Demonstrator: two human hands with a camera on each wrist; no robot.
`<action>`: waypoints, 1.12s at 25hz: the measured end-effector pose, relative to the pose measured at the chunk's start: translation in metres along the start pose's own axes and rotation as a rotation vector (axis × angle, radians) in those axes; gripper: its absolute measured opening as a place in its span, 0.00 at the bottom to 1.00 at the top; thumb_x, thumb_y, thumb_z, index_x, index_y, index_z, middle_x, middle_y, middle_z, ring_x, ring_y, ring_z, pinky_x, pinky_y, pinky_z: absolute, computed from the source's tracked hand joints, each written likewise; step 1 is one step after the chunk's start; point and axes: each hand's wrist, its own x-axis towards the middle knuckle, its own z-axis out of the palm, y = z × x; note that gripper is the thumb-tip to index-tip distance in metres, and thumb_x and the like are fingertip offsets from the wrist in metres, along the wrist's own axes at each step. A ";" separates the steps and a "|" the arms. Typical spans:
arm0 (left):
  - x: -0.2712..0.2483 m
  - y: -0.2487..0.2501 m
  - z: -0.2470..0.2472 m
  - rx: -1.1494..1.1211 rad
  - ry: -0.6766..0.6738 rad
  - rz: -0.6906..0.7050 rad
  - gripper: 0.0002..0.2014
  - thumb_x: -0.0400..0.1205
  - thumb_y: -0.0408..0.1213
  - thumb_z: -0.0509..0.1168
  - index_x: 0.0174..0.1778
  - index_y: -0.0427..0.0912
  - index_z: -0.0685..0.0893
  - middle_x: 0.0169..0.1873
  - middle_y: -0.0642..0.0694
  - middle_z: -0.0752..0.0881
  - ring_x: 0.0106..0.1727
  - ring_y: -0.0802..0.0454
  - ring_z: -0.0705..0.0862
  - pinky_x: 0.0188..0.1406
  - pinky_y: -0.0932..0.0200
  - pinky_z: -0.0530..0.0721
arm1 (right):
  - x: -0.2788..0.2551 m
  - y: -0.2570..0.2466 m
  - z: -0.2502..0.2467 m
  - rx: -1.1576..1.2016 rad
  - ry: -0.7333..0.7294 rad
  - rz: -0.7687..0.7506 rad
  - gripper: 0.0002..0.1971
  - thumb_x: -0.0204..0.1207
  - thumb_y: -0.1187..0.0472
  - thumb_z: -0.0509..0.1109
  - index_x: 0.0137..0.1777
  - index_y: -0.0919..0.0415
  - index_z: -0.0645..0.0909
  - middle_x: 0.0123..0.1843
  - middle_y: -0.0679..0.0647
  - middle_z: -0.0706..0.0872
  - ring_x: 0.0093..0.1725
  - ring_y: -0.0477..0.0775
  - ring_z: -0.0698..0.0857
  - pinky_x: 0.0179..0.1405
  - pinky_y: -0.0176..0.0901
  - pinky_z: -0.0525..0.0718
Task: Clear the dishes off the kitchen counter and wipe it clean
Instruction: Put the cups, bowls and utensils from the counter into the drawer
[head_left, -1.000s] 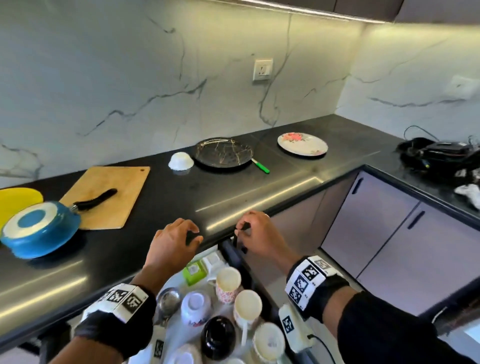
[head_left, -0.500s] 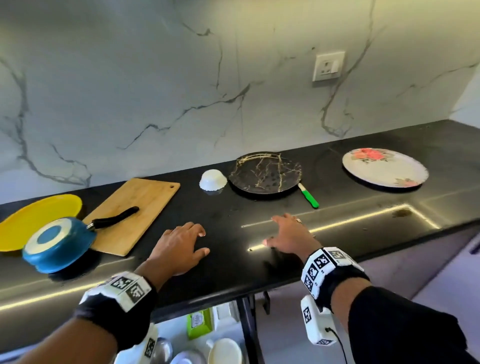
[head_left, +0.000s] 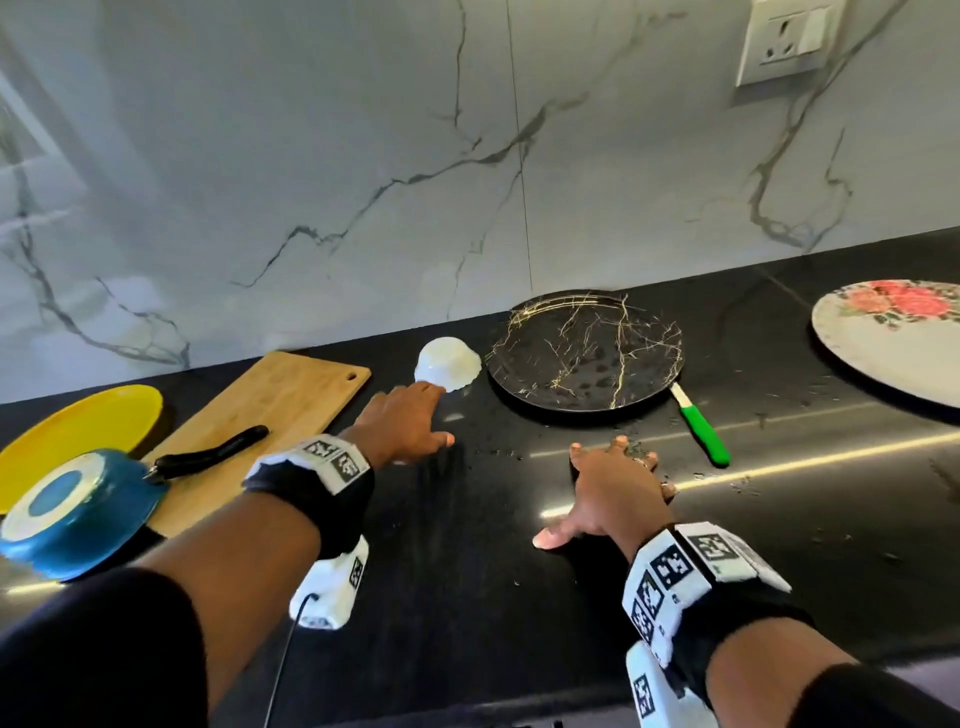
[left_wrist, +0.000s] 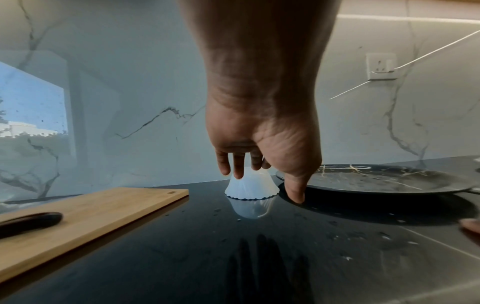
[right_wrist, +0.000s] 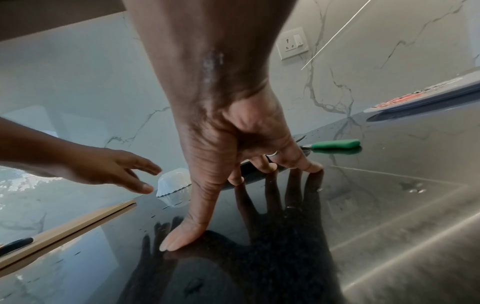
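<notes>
A small white fluted bowl stands upside down on the black counter, just left of a black plate with gold veins. My left hand reaches out to the bowl. In the left wrist view the fingers hang over the bowl and the thumb points down beside it; I cannot tell whether they touch it. My right hand lies flat on the counter with fingers spread, holding nothing. A green-handled knife lies just right of it.
A floral plate sits at the far right. Left of the bowl lies a wooden cutting board, with an upturned blue pan resting against it and a yellow plate behind. Water drops speckle the counter. A wall socket is above.
Both hands left the edge of the drawer of cups and came up onto the counter. The left hand has since moved forward to the white bowl; the right stays flat.
</notes>
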 end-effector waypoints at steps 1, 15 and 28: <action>0.017 -0.002 0.002 -0.016 -0.003 -0.014 0.39 0.80 0.57 0.67 0.83 0.42 0.61 0.81 0.42 0.67 0.77 0.38 0.71 0.75 0.38 0.71 | 0.003 -0.001 0.000 -0.008 -0.004 -0.004 0.73 0.46 0.29 0.83 0.86 0.46 0.41 0.87 0.64 0.38 0.82 0.81 0.43 0.73 0.82 0.61; 0.046 0.011 0.033 -0.052 0.471 -0.025 0.36 0.74 0.60 0.71 0.74 0.44 0.74 0.71 0.40 0.78 0.71 0.36 0.73 0.67 0.36 0.76 | 0.012 -0.011 -0.014 0.069 -0.053 0.031 0.59 0.65 0.46 0.84 0.85 0.41 0.43 0.85 0.68 0.35 0.80 0.86 0.41 0.69 0.88 0.57; 0.024 0.016 0.050 -0.544 0.296 -0.051 0.49 0.64 0.46 0.84 0.78 0.49 0.64 0.70 0.42 0.64 0.69 0.37 0.73 0.65 0.42 0.79 | 0.016 -0.014 -0.007 0.018 -0.018 0.003 0.70 0.45 0.37 0.89 0.84 0.43 0.49 0.86 0.70 0.43 0.80 0.87 0.46 0.67 0.89 0.62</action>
